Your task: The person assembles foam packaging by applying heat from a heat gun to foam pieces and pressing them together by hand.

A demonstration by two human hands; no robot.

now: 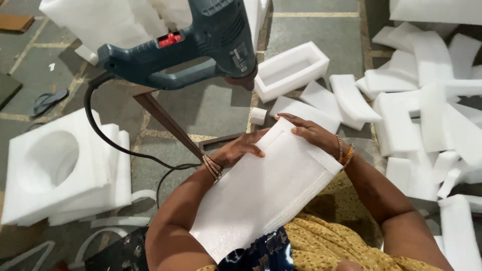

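A small pale rectangular label sits on the blue-grey heat gun's barrel, well above the fingertips

white foam sheet, blue-grey heat gun, mustard patterned cloth.

one heat gun, one foam tray, one foam sheet, two hands
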